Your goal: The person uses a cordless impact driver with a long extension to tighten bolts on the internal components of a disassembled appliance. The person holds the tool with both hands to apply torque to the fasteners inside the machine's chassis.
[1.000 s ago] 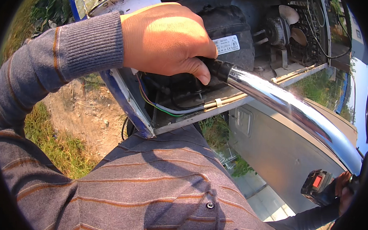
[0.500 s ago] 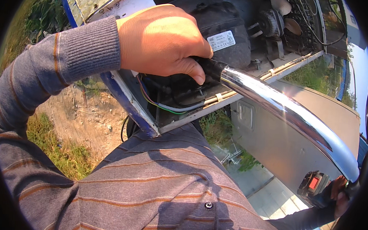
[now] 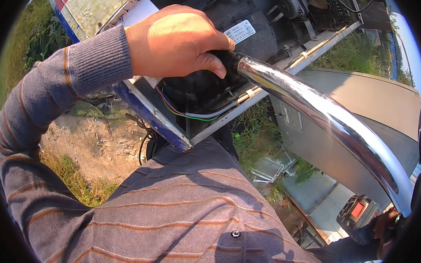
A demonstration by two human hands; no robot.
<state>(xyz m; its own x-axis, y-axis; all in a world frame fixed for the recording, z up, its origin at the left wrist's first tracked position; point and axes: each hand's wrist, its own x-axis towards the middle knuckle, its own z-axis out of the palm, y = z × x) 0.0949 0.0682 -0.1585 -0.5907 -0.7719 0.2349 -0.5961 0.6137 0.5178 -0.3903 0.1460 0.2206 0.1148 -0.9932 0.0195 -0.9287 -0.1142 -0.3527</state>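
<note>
My left hand is closed round the black end of a curved chrome tube. It is above an uncovered machine compartment, next to a black rounded compressor with a white label. From there the tube slopes down to the right and bends at its far end. At the right rim, in shadow, my right hand is curled at the tube's lower end, beside a black tool body with a red rectangular part. What exactly its fingers grip is partly hidden by the dark picture edge.
A metal frame with a blue edge borders the compartment, close to my body. Coloured wires run inside it, and a fan motor sits farther back. A grey panel lies to the right. Dirt and grass show below.
The view has shifted, so the compartment, my left hand and the tube sit higher and farther left. More ground shows beside the grey panel. Both hands keep their hold.
</note>
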